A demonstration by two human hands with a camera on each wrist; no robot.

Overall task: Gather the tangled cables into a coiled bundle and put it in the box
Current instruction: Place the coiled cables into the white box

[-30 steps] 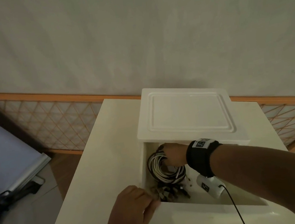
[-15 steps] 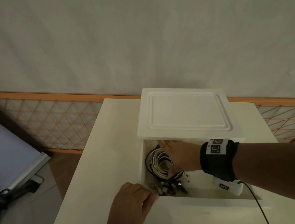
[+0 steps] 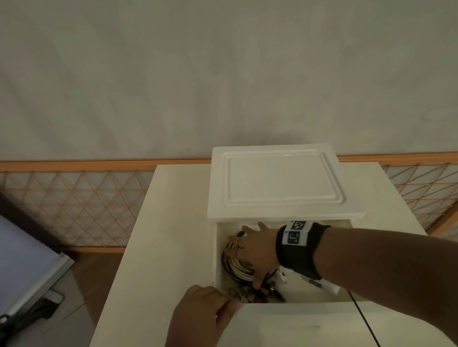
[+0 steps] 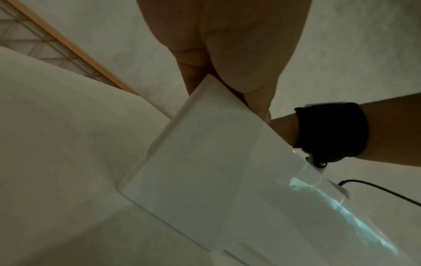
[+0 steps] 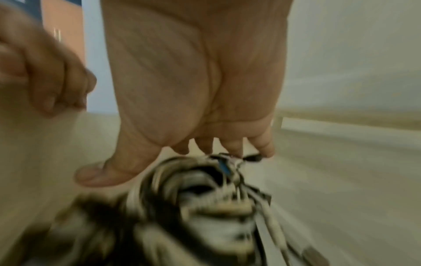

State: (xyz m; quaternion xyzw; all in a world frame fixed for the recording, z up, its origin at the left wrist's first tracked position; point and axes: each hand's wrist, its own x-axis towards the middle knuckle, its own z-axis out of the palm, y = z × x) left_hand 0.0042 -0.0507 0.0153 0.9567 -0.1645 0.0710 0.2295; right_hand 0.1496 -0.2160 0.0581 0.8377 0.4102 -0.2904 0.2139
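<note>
Cables (image 3: 237, 264), white and black strands wound into a coiled bundle, lie inside the box (image 3: 296, 307), directly under the right hand (image 3: 256, 252). Largest of all is the pale table (image 3: 158, 268), which spreads out to the left of both hands and carries the box. That white box sits just ahead of the left hand (image 3: 199, 318); its flat lid (image 3: 275, 182) with a raised rectangular border covers the far part, just beyond the right hand's fingertips, so only the near part of the box is open.

Inside, the bundle sits against the left wall of the box, and darker connector ends (image 3: 265, 292) trail out of it toward the near wall, just below the right thumb. In the right wrist view the bundle (image 5: 205, 207) is blurred.

The right hand (image 5: 193, 90) reaches down into the opening, palm down, fingers spread and fairly straight, their tips resting on top of the coil; the thumb (image 5: 98, 174) lies flat on the coil's edge, and nothing is clasped. A black wristband (image 3: 300, 244) wraps the forearm behind it.

The left hand (image 4: 227, 54) is curled over the near left corner of the box (image 4: 205, 171), thumb on the rim and fingers down the outside, gripping it.
</note>
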